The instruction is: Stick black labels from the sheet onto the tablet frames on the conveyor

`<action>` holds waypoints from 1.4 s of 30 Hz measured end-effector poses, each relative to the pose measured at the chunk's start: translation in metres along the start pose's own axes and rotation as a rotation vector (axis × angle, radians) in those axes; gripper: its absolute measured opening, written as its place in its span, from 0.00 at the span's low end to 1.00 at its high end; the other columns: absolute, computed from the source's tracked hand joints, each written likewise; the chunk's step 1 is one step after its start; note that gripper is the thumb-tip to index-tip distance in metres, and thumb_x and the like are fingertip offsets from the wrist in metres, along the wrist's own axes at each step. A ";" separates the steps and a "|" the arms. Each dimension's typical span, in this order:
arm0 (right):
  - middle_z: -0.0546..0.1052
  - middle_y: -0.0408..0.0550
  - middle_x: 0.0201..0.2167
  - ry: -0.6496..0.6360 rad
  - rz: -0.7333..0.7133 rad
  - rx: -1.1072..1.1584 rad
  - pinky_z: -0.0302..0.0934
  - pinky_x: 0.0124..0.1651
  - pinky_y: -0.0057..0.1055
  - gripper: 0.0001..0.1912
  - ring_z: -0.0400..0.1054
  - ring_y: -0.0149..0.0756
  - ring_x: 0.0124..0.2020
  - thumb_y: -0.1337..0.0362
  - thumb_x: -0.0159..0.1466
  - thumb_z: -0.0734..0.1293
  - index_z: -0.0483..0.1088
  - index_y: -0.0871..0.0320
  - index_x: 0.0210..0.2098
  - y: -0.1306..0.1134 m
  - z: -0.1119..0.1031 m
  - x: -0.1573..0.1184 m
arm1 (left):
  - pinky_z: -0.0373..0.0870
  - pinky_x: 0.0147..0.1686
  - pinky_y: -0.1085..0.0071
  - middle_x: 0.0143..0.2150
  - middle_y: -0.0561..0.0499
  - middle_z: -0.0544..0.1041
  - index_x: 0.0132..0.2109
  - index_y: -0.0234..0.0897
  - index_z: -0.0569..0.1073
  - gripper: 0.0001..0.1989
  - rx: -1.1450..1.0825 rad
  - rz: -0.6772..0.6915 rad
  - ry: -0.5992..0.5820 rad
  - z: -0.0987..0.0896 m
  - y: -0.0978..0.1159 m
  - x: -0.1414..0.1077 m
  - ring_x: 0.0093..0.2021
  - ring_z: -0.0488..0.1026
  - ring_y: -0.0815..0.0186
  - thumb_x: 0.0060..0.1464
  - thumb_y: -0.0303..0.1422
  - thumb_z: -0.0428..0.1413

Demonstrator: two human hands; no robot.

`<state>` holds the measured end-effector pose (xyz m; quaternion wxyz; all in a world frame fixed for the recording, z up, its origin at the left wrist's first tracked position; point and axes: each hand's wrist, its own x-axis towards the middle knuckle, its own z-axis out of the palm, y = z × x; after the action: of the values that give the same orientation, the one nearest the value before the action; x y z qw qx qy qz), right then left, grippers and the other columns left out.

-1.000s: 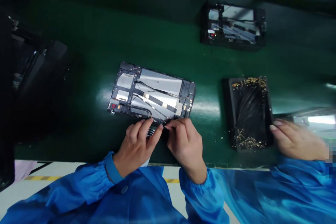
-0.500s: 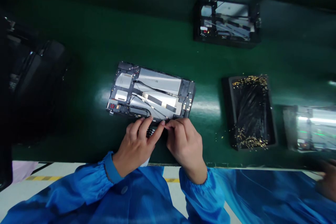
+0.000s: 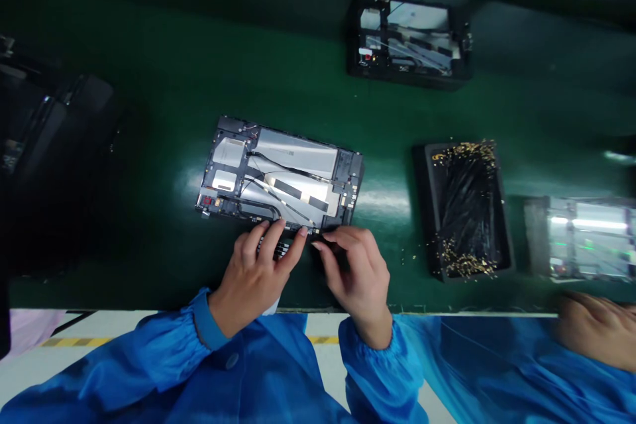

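At far left, a dark housing (image 3: 50,112) sits blurred. My left grip (image 3: 253,271) spreads over a small black ribbed connector (image 3: 281,249) at the lower edge of the open tablet frame (image 3: 278,175), which lies flat on the green worktop (image 3: 149,225). My right grip (image 3: 355,275) sits just beside it, almost pinched closed; I cannot tell whether either grip holds anything. A slip here could snag the thin black cable (image 3: 285,167) and strain it. Further right, a black tray (image 3: 427,212) holding gold flecks (image 3: 464,265) stands apart, and another person's hand (image 3: 596,328) lies blurred below it.

The tablet frame (image 3: 293,162) is black and silver, the bench (image 3: 278,66) dark green.
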<state>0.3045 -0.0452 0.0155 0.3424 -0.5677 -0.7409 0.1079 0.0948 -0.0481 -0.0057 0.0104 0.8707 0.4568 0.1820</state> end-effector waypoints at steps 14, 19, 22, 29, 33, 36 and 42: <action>0.82 0.48 0.39 0.014 0.006 0.057 0.75 0.41 0.34 0.10 0.78 0.38 0.39 0.75 0.73 0.72 0.76 0.53 0.48 -0.002 0.007 0.005 | 0.69 0.64 0.55 0.67 0.35 0.74 0.75 0.41 0.70 0.31 0.004 0.005 0.006 0.002 0.001 -0.001 0.65 0.69 0.49 0.69 0.30 0.62; 0.82 0.47 0.38 0.007 0.079 0.096 0.74 0.37 0.33 0.09 0.79 0.37 0.38 0.74 0.72 0.72 0.76 0.53 0.46 -0.004 0.007 0.005 | 0.69 0.62 0.55 0.65 0.35 0.74 0.72 0.39 0.73 0.27 0.011 0.032 0.021 -0.001 -0.002 0.002 0.64 0.68 0.49 0.68 0.28 0.61; 0.82 0.47 0.38 0.001 0.118 0.121 0.72 0.34 0.33 0.08 0.79 0.37 0.37 0.73 0.72 0.72 0.77 0.53 0.45 -0.005 0.005 0.005 | 0.69 0.62 0.55 0.65 0.35 0.73 0.70 0.38 0.74 0.26 0.012 0.036 0.028 -0.001 -0.002 0.004 0.63 0.68 0.49 0.67 0.28 0.61; 0.83 0.45 0.39 0.039 0.148 0.176 0.72 0.33 0.32 0.12 0.75 0.34 0.32 0.75 0.70 0.73 0.81 0.52 0.47 -0.004 0.001 0.002 | 0.69 0.64 0.55 0.65 0.36 0.75 0.72 0.40 0.73 0.28 0.009 0.021 0.012 0.000 -0.002 0.001 0.64 0.69 0.49 0.67 0.30 0.63; 0.81 0.48 0.41 0.043 0.033 0.089 0.75 0.37 0.35 0.18 0.76 0.37 0.35 0.74 0.70 0.73 0.83 0.50 0.55 -0.001 0.002 -0.006 | 0.69 0.64 0.56 0.65 0.36 0.75 0.72 0.41 0.74 0.28 0.005 0.023 0.014 -0.001 -0.003 0.002 0.64 0.69 0.49 0.67 0.30 0.63; 0.80 0.49 0.42 0.046 -0.031 0.022 0.73 0.35 0.34 0.21 0.74 0.35 0.33 0.74 0.71 0.72 0.83 0.48 0.58 0.001 0.004 -0.009 | 0.69 0.63 0.56 0.64 0.36 0.75 0.71 0.40 0.74 0.27 0.007 0.027 0.025 -0.001 -0.003 0.003 0.63 0.70 0.50 0.68 0.29 0.63; 0.80 0.50 0.41 0.060 -0.028 0.005 0.73 0.33 0.34 0.15 0.73 0.35 0.32 0.72 0.70 0.73 0.85 0.50 0.53 0.001 0.007 -0.008 | 0.69 0.65 0.54 0.66 0.35 0.75 0.74 0.42 0.72 0.31 -0.007 0.004 0.007 0.001 -0.001 0.000 0.65 0.69 0.49 0.67 0.31 0.64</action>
<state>0.3014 -0.0507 0.0067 0.3675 -0.5593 -0.7378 0.0879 0.0939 -0.0471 -0.0066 0.0116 0.8708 0.4546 0.1868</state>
